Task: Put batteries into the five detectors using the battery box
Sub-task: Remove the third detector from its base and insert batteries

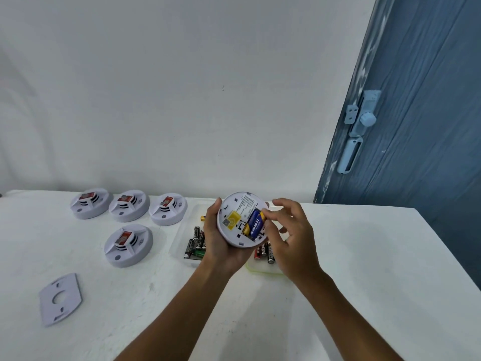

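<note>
Two hands busy: left hand point(221, 241) cupped around upturned detector point(240, 220), right hand point(291, 238) fingertips pinching blue battery point(255, 225).

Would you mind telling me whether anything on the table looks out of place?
Only the grey mounting plate, lying alone and askew near the table's left front, detached from any detector.

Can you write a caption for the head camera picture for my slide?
Left hand holds a detector upside down while the right hand fits a blue battery above the battery box.
</note>
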The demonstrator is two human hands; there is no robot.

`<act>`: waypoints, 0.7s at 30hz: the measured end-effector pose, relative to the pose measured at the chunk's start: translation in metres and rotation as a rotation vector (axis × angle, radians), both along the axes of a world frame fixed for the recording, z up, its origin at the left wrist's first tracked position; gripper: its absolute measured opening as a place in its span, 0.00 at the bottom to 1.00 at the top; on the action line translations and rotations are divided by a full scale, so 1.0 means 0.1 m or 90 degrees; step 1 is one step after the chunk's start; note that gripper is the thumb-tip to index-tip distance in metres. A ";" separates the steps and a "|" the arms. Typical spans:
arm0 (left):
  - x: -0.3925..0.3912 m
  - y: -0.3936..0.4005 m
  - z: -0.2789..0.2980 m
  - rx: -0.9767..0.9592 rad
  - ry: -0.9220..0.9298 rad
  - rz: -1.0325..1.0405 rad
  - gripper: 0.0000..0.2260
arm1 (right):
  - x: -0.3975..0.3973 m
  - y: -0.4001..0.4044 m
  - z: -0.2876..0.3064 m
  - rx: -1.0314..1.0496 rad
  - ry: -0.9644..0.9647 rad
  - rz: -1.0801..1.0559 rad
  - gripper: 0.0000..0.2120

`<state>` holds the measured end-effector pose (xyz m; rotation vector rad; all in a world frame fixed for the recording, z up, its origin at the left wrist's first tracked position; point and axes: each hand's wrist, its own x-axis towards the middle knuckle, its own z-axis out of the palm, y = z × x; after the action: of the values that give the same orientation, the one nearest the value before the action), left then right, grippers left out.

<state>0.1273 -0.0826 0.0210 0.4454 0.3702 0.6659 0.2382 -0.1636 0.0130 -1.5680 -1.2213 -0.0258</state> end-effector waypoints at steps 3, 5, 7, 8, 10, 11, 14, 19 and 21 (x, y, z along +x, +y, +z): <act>-0.01 0.01 -0.01 -0.002 0.005 -0.002 0.28 | -0.05 -0.03 -0.07 0.034 -0.051 0.003 0.16; -0.01 0.02 -0.01 -0.004 0.011 -0.005 0.29 | -0.06 -0.04 -0.06 0.038 -0.111 0.001 0.18; -0.01 0.03 -0.01 -0.004 -0.001 -0.021 0.29 | -0.07 -0.05 -0.07 0.014 -0.185 0.000 0.20; -0.03 0.03 -0.01 0.005 -0.005 -0.031 0.28 | -0.06 -0.07 -0.08 0.001 -0.208 0.003 0.20; -0.05 0.03 -0.01 0.034 -0.006 -0.057 0.28 | -0.03 -0.08 -0.03 -0.010 -0.132 0.022 0.18; -0.07 0.04 -0.02 0.048 -0.009 -0.071 0.29 | -0.03 -0.09 0.04 -0.008 -0.014 0.036 0.16; -0.09 0.03 0.00 0.058 -0.015 -0.108 0.29 | 0.04 -0.05 0.24 -0.050 0.400 0.136 0.18; -0.09 0.02 0.00 -0.006 0.041 -0.126 0.28 | 0.09 0.00 0.41 -0.178 0.540 0.321 0.20; -0.11 0.02 0.00 -0.020 0.068 -0.122 0.28 | 0.07 -0.01 0.40 -0.178 0.493 0.304 0.18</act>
<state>0.1165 -0.0802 0.0214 0.4810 0.4326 0.4506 0.2451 -0.1642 0.0533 -1.2732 -0.9490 1.0038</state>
